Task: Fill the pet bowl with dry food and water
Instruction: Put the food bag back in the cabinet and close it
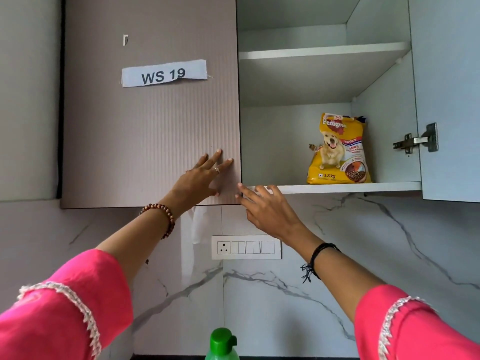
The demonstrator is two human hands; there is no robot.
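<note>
A yellow bag of dry dog food [339,149] stands upright on the lower shelf [337,188] of an open wall cupboard, toward its right side. My left hand [201,178] lies flat with spread fingers on the closed left cupboard door [150,120]. My right hand [265,206] is raised with fingers apart just below the front edge of the lower shelf, left of the bag and apart from it. Neither hand holds anything. No pet bowl is in view.
The right cupboard door [446,100] stands swung open, its hinge [415,139] showing. The upper shelf [322,50] is bare. A switch panel with a socket [246,247] sits on the marble wall below. A bottle with a green cap [222,344] stands at the bottom edge.
</note>
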